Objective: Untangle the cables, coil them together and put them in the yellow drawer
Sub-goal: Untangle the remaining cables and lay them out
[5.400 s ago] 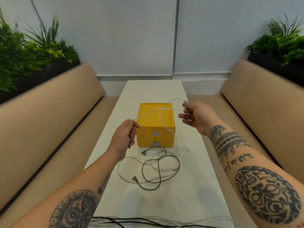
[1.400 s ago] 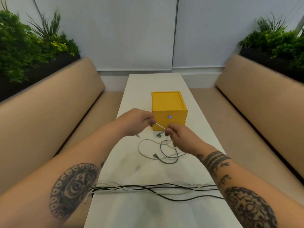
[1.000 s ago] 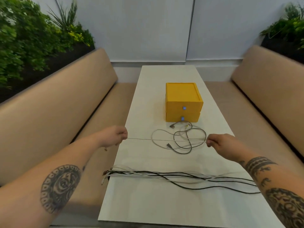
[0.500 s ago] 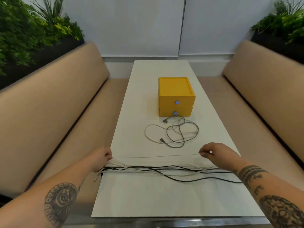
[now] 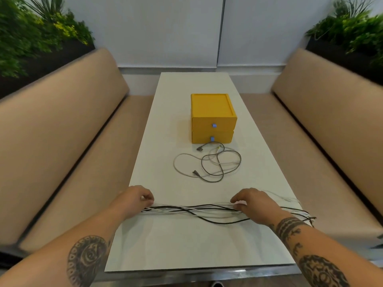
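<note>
On my feed, the straightened cables, black and white strands together, lie stretched across the table from 9 to 3 o'clock at its near end, with their ends trailing off the 3 o'clock edge. The left hand sits at the 9 o'clock end of that bundle, with thumb and fingers curled in and pinching the strands where they begin. The right hand rests on the bundle toward 3 o'clock, its fingers bent down onto the strands. I cannot tell whether they actually grip one. The tangled cables, grey and pale loops crossing each other, lie near mid-table. Just beyond them at 12 o'clock stands the yellow drawer unit, and both of its drawers look closed.
</note>
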